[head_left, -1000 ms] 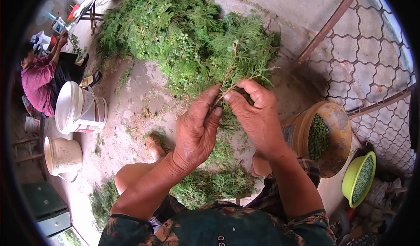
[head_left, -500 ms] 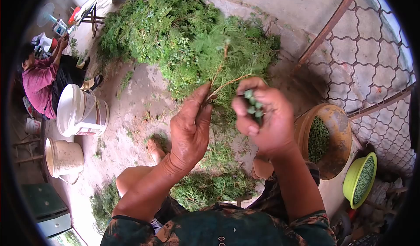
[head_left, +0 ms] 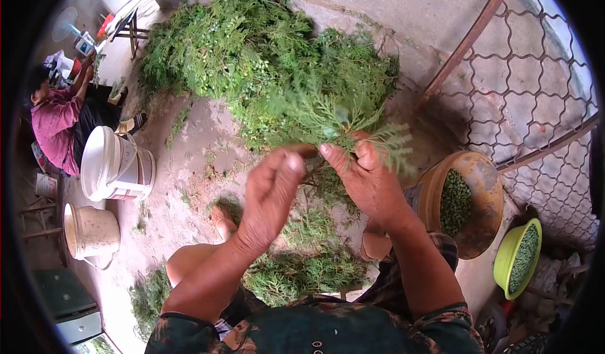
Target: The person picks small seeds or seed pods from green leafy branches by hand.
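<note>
My right hand point(head_left: 372, 181) is closed on a leafy green sprig point(head_left: 343, 121), its thumb and fingers pinched near the stem. Close by on the left, my left hand point(head_left: 272, 187) has its fingers bent toward the sprig's stem; blur hides whether it grips anything. Whether green cones remain inside my right palm cannot be seen. Beyond both hands lies a big heap of green branches point(head_left: 252, 58). More cut sprigs point(head_left: 302, 272) lie on the ground between my legs.
At right stand a tilted yellowish bucket point(head_left: 485, 196) and a lime basin point(head_left: 509, 253), both holding small green cones, beside a wire mesh fence point(head_left: 523, 70). White buckets point(head_left: 104, 165) are at left, near a seated person point(head_left: 60, 118) in a pink shirt.
My right hand has moved left and up onto the sprig; the green cones seen in it before are now out of sight. The sprig has turned, its leaves now over my right hand.
</note>
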{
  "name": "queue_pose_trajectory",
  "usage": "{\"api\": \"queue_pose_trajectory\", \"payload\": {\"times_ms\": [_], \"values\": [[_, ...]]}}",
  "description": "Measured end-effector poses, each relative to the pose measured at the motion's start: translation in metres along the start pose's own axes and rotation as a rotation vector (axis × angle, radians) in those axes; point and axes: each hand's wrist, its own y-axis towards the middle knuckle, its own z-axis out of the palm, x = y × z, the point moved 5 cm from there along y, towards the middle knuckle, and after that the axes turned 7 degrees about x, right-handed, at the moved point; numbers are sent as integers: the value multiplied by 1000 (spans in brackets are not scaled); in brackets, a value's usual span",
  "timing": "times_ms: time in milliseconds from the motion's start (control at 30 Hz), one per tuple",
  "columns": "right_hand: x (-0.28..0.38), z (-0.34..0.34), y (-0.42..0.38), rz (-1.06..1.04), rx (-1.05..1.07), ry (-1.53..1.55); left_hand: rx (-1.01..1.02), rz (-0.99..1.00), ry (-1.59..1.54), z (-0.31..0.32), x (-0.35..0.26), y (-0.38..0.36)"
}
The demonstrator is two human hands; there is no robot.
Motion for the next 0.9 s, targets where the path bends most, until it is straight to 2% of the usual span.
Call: {"api": "queue_pose_trajectory", "payload": {"times_ms": [67,100,133,200,233,267,333,367,400,467,500,533,600,633,733,767,800,867,900], "values": [[2,6,1,-128,-1,-112,-66,-246,1,-13,2,6],[-1,5,0,-82,-7,-176,-25,-342,-15,-11,2,6],[-5,4,-2,-36,-9,-240,-35,-343,-18,-12,4,4],[-20,-3,-1,53,-29,-199,177,-448,-53,0,16,0],[-19,-2,-1,53,-30,-156,366,-373,46,2,20,1],[-19,-1,-1,54,-30,-114,367,-370,42,-2,22,-2],[-19,6,-3,-15,52,-249,465,-297,496,-6,23,-9],[-16,7,-3,-31,65,-251,432,-393,435,-12,28,-11],[-14,7,-4,-47,79,-252,429,-398,435,-13,21,-6],[-3,7,-2,158,304,-389,271,-458,-98,-13,1,7],[-9,11,-2,89,254,-330,102,-377,-297,-13,7,8],[-11,15,0,17,208,-275,101,-377,-298,-9,16,6],[1,18,-3,85,146,-325,-108,-250,-416,-11,25,4],[7,21,-5,23,131,-493,-144,-244,-410,-10,25,5],[-7,29,-10,68,196,-420,-148,-190,-397,-10,24,4],[-5,28,-8,11,224,-441,-149,-191,-397,-9,22,6],[-5,22,-4,12,225,-440,-217,-179,-409,-12,19,7],[-7,5,0,219,268,-127,-287,-166,-420,-18,19,8],[-3,-8,2,285,177,-64,-232,-133,-327,-20,18,8]]}}
